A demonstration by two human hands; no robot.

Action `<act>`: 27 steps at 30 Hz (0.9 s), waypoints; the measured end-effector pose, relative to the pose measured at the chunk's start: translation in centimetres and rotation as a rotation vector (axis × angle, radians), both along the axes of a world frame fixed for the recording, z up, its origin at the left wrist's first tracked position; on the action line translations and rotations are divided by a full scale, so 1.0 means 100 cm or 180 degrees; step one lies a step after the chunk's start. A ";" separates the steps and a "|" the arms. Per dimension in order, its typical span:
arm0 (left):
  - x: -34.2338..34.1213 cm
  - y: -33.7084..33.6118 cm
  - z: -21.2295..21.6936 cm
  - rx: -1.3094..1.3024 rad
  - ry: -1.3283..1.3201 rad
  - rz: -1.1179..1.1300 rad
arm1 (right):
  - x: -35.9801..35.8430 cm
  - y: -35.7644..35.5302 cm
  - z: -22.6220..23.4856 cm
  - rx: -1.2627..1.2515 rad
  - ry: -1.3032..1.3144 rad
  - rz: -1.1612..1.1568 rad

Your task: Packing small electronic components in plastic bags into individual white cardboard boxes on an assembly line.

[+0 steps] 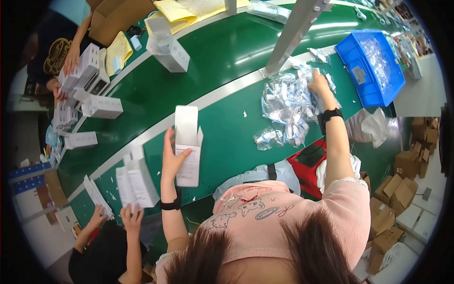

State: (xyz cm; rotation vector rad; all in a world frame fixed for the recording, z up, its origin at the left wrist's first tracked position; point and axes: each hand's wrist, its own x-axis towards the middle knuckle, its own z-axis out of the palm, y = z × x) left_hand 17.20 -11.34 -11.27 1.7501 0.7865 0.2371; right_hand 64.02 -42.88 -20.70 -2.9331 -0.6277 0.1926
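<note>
The green table [227, 128] extends under both hands and beyond the fingertips on each side. To the right of the right fingers, near but not touching them, is a blue bin [353, 64] with clear plastic bags inside. Just under and to the left of the same fingers lies a heap of bagged parts [286, 102], spread flat on the table. The white box [187, 168] is at the left fingers, on their right side; its long axis runs away from the person's body, with the tall flap and the open end pointing away, and the other end toward the body. Whether it stands or leans, I cannot tell.

The left hand [173, 161] has its thumb across the box's printed face, the other fingers apart from the thumb, along the left edge; how firmly they press is not clear. The right hand [320, 86] reaches onto the heap's far edge, but its fingertips are partly hidden, so I cannot tell if they pinch anything.

In my judgement, the work on this box is unfinished: its flap is not closed, and its inside cannot be seen. Many bagged parts remain within the right fingers' reach.
</note>
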 end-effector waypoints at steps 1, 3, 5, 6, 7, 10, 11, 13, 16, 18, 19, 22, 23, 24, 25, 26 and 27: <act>0.003 -0.004 0.010 0.0012 0.0014 0.0066 | 0.000 -0.001 0.000 0.0012 0.0014 0.0066; 0.012 -0.011 0.022 0.0559 -0.0364 0.0153 | 0.003 -0.018 0.006 0.0377 -0.0176 0.0411; 0.021 -0.018 0.026 0.0912 -0.0511 0.0161 | -0.014 -0.003 0.041 0.0761 0.0132 0.0268; 0.023 -0.023 0.026 0.1252 -0.0670 0.0060 | -0.032 0.008 0.082 0.0920 0.0523 -0.0078; 0.034 -0.027 0.026 0.1248 -0.0681 0.0085 | -0.033 -0.007 0.092 0.1787 0.0014 0.0164; 0.043 -0.044 0.020 0.1723 -0.0371 -0.0138 | -0.088 0.016 0.151 0.3983 0.0449 0.0309; 0.047 -0.049 0.018 0.1635 -0.0514 -0.0033 | -0.119 0.034 0.175 0.5218 0.1282 0.0021; 0.052 -0.059 0.016 0.1454 -0.0795 0.0154 | -0.157 0.068 0.183 0.5981 0.1787 0.0110; 0.058 -0.078 0.013 0.1098 -0.1028 0.0551 | -0.214 0.130 0.181 0.6412 0.2244 -0.0359; 0.063 -0.088 0.007 0.0907 -0.1143 0.0722 | -0.251 0.160 0.186 0.5878 0.1959 -0.0262; 0.063 -0.094 0.003 0.0980 -0.1315 0.0899 | -0.265 0.169 0.187 0.5355 0.1530 -0.0133; 0.065 -0.102 -0.015 0.1112 -0.1660 0.1247 | -0.284 0.182 0.163 0.4444 -0.0303 0.1507; 0.065 -0.103 -0.021 0.1578 -0.1044 0.1219 | -0.292 0.177 0.170 0.4022 -0.0580 0.2056; 0.064 -0.107 -0.025 0.2016 -0.0404 0.1195 | -0.299 0.173 0.174 0.4007 -0.0565 0.2062; 0.064 -0.110 -0.028 0.2437 0.0243 0.1151 | -0.305 0.169 0.178 0.3603 -0.0532 0.2409; 0.064 -0.114 -0.031 0.2420 0.0248 0.1151 | -0.310 0.165 0.180 0.3190 -0.0499 0.2740; 0.069 -0.115 -0.030 0.2381 0.0168 0.0948 | -0.311 0.162 0.182 0.2770 -0.0489 0.3051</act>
